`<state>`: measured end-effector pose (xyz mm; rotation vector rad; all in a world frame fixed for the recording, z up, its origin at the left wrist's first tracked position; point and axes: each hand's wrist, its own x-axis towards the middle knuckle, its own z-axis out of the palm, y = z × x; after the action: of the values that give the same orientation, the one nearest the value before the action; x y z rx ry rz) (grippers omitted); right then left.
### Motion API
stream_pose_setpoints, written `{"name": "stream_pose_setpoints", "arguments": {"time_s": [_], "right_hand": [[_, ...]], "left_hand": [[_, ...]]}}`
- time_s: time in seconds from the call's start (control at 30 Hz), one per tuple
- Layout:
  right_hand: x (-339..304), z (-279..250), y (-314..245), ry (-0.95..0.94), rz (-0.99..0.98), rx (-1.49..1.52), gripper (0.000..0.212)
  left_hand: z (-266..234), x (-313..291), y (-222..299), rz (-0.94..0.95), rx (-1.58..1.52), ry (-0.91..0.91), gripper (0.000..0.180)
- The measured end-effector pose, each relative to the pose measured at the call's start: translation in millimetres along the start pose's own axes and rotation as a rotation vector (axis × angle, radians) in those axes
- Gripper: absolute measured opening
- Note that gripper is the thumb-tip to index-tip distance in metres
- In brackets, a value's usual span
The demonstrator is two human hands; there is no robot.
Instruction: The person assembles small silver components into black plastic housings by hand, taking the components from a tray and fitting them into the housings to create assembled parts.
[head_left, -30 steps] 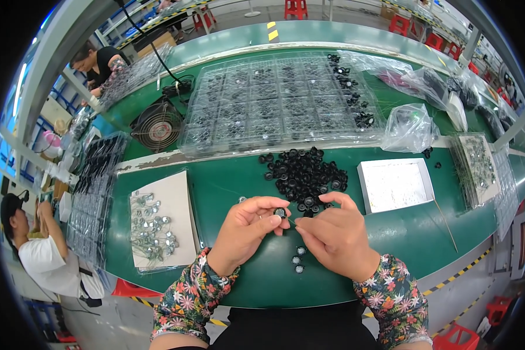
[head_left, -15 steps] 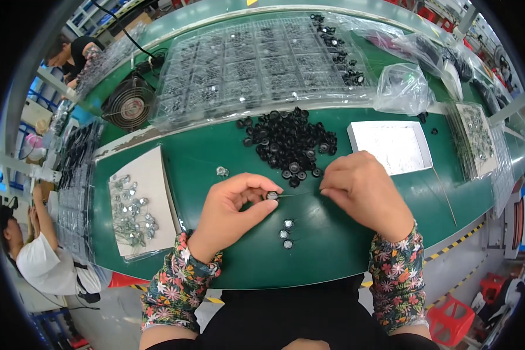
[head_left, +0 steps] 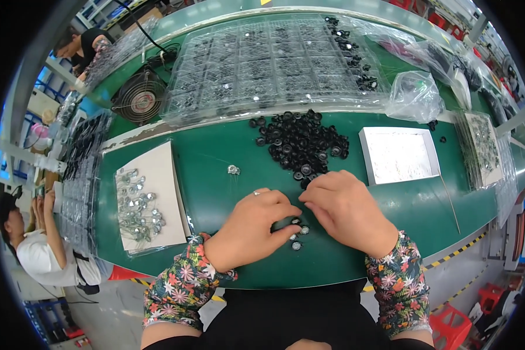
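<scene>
My left hand is curled low over the green table, its thumb and forefinger closing around a small round black part. Right by those fingertips lie three small discs, such as the silvery-faced one, partly beside the thumb. My right hand is closed, with its bent fingertips at the near edge of a heap of black round caps. Whatever its fingers pinch is hidden. A lone clear-and-silver piece with thin wires lies to the left, beyond my left hand.
A pale board at left carries several wired silvery pieces. At right stand a white open box and a thin stick. Clear compartment trays, a black fan and a plastic bag line the back. A co-worker sits left.
My left hand has come down to the discs with the black part. The thin wire stretched between my hands no longer shows. My right hand has moved left, and the view has shifted slightly.
</scene>
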<state>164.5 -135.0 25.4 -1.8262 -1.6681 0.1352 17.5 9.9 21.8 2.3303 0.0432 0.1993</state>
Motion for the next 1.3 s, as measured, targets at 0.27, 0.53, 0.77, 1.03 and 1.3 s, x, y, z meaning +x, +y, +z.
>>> {"name": "stream_pose_setpoints", "arguments": {"time_s": [0.27, 0.53, 0.77, 1.03, 1.3], "right_hand": [[12, 14, -4, 0.073, -0.014, 0.060, 0.012], [20, 26, -10, 0.198, -0.024, 0.082, 0.016], [22, 36, -8, 0.351, 0.071, 0.167, 0.017], [20, 36, -6, 0.249, 0.274, 0.539, 0.009], [20, 31, -7, 0.218, 0.308, 0.541, 0.008]], "left_hand": [[-43, 2, -34, -0.094, 0.573, 0.463, 0.022], [-41, 0, -39, -0.222, 0.180, 0.294, 0.022], [-25, 7, -13, -0.035, -0.088, 0.287, 0.029], [-18, 5, -9, -0.002, -0.106, 0.303, 0.029], [-20, 5, -11, -0.027, 0.010, 0.357, 0.026]]}}
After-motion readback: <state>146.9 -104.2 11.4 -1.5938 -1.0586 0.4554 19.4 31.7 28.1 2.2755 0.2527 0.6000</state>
